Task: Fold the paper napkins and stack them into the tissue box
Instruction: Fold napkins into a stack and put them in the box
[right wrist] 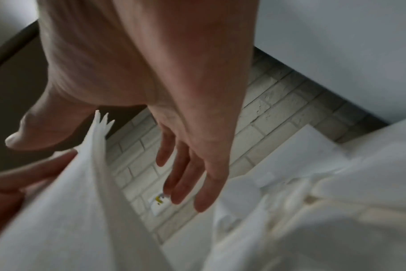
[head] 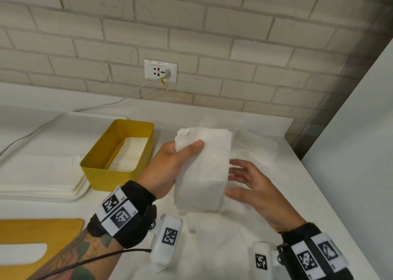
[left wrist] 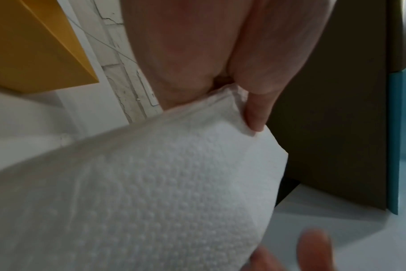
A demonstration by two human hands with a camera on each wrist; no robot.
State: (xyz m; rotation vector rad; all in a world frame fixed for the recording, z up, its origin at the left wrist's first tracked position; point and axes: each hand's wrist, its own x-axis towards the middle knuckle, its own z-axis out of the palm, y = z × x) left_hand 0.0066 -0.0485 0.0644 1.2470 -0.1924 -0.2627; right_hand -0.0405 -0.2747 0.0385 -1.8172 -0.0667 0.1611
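Counter white, napkin-strewn | brick wall behind | outlet cabled

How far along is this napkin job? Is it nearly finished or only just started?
Partly done, I'd judge. The yellow tissue box already has white napkins in its bottom. The left hand grips a folded napkin stack, with the right hand open beside it. Loose napkins still on the counter remain to be folded.
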